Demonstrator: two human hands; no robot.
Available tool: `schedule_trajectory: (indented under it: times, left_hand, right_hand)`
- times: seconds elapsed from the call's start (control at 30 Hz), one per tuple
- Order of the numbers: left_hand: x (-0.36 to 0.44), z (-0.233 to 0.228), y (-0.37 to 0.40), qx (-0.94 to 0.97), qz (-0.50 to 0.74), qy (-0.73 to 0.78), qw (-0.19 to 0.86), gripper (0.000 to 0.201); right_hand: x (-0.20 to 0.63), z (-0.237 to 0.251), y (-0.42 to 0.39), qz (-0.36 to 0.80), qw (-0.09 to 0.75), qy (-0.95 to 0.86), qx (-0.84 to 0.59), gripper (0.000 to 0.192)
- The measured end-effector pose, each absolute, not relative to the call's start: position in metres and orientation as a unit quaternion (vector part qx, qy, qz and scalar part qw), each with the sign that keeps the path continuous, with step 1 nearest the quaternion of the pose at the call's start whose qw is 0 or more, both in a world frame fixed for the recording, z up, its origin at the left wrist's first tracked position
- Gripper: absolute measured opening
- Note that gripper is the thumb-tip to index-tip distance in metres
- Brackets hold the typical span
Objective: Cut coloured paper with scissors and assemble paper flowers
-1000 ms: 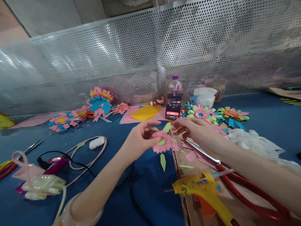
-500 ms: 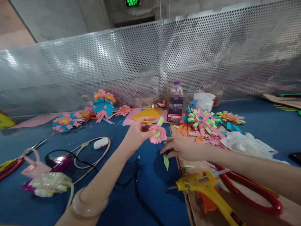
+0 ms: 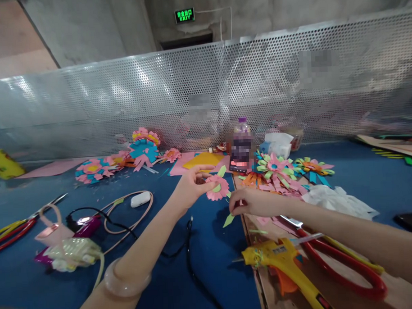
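Head view, left hand: the left hand (image 3: 190, 187) is up over the blue worktop (image 3: 203, 262). Its fingers pinch a small pink paper flower (image 3: 218, 188) with green leaf bits stuck on it.
Head view, right hand: the right hand (image 3: 253, 202) is lower, just under the flower. Its fingertips are closed on a thin green paper leaf (image 3: 228, 220). The leaf hangs tilted, with its tip close to the worktop.
Head view, where the flower is: it is in the air, between the two hands, in front of the phone (image 3: 239, 160).
Head view, near the right arm: a yellow glue gun (image 3: 284, 264) lies on a brown board (image 3: 264, 287). Big red scissors (image 3: 345, 262) lie just beside it, under the right arm.
Head view, back of the worktop: a bottle with a purple cap (image 3: 241, 126) stands behind the phone. Finished paper flowers (image 3: 277, 165) lie in a heap to the right. More paper flowers (image 3: 143, 147) lie to the left. Yellow paper (image 3: 202, 160) lies on pink paper.
Head view, left side: a white earbud case (image 3: 140, 199) sits inside a loop of pink cable (image 3: 127, 220). A black cord (image 3: 189, 258) runs across the blue worktop.
Head view, wrist: a clear pink bangle (image 3: 125, 281) sits on the left arm.
Head view, behind: a shiny wall with little holes (image 3: 123, 99) stands at the back edge.
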State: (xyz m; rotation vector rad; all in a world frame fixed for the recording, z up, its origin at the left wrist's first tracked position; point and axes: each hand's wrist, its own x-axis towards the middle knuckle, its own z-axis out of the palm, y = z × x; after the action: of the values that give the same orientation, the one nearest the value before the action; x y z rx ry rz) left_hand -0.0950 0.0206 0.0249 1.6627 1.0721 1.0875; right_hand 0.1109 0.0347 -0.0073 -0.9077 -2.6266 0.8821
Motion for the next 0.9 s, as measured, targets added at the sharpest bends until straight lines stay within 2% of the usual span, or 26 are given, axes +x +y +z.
schedule_trajectory:
  times: [0.17,0.53,0.67,0.9]
  left_hand:
    - [-0.097,0.023,0.021,0.662,0.435,0.434,0.43,0.047]
    - [-0.09,0.02,0.017,0.647,0.429,0.416,0.474,0.046]
    - [-0.086,0.019,0.013,0.668,0.419,0.419,0.45,0.042]
    - [-0.076,0.028,-0.003,0.725,0.414,0.409,0.368,0.038]
  right_hand:
    - [0.136,0.012,0.029,0.383,0.146,-0.837,-0.361,0.016]
    - [0.163,0.047,0.016,0.412,0.264,-0.787,-0.375,0.021]
    - [0.155,0.047,0.012,0.447,0.322,-0.743,-0.381,0.023]
    - [0.15,0.051,0.005,0.479,0.354,-0.714,-0.368,0.021]
